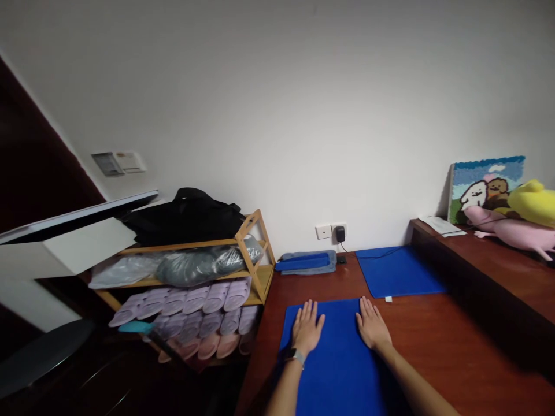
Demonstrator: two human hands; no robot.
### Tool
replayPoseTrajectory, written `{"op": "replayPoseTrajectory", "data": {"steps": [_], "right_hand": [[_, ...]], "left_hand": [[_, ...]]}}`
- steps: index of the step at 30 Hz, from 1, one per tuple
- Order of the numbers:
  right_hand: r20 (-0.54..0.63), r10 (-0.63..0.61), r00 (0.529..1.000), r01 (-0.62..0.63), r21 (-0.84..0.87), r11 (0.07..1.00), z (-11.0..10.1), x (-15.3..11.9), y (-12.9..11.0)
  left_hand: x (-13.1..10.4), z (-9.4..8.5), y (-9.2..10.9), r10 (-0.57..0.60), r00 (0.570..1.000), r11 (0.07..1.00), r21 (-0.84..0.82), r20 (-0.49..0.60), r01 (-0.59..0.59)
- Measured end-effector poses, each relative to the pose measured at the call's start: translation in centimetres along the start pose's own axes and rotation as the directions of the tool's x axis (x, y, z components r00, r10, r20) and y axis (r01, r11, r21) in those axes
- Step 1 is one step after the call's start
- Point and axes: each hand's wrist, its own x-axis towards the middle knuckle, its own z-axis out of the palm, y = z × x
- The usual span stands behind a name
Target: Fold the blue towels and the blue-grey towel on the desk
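A blue towel (336, 358) lies spread flat on the reddish-brown wooden table (437, 341). On its left side, my left hand (307, 330) rests palm down with the fingers stretched forward; a watch (296, 355) is on that wrist. Near the towel's right edge my right hand (373, 325) also lies flat, fingers straight and thumb apart. Neither hand grasps anything. Beyond them a second blue towel (399, 271) with a small white tag lies flat. Folded blue and grey-blue cloths (306, 263) are stacked by the wall.
Left of the table stands a wooden rack (255, 277) with several slippers (203, 297), bagged items and a black bag (186, 216). A plugged-in black adapter (340, 233) trails a cable. On the raised ledge at right are plush toys (515, 228) and a fuzzy picture (485, 185).
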Motion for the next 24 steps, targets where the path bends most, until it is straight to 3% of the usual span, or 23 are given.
{"op": "replayPoseTrajectory", "data": {"steps": [3, 5, 12, 15, 20, 22, 24], "right_hand": [[0.008, 0.001, 1.000, -0.001, 0.002, 1.000, -0.2, -0.1, -0.1], [0.014, 0.003, 1.000, -0.003, 0.002, 1.000, -0.4, -0.2, -0.1], [0.009, -0.003, 1.000, 0.003, 0.005, 1.000, -0.6, -0.2, -0.2], [-0.006, -0.002, 1.000, 0.002, 0.021, 1.000, -0.1, 0.1, 0.0], [-0.023, -0.036, 0.999, 0.036, 0.015, 0.999, 0.6, 0.4, 0.5], [-0.012, -0.083, 0.996, 0.083, -0.010, 0.997, 0.6, 0.4, 0.6], [0.001, -0.099, 0.995, 0.099, -0.027, 0.995, 0.5, 0.3, 0.6]], "left_hand": [[-0.4, -0.9, -4.8, -0.085, 0.996, 0.996, 0.039, -0.019, 0.086], [-0.5, -0.9, -6.3, -0.106, 0.994, 0.993, 0.044, -0.036, 0.107], [0.1, -1.1, -6.6, -0.105, 0.994, 0.992, 0.070, -0.032, 0.107], [0.8, -1.6, -3.7, -0.040, 0.996, 0.998, 0.054, -0.075, 0.044], [1.6, 0.4, 7.6, 0.305, 0.949, 0.946, -0.092, -0.075, -0.311], [1.7, 1.6, 11.2, 0.329, 0.943, 0.932, -0.146, -0.043, -0.332], [1.6, 2.4, 12.5, 0.318, 0.948, 0.935, -0.159, -0.016, -0.316]]}}
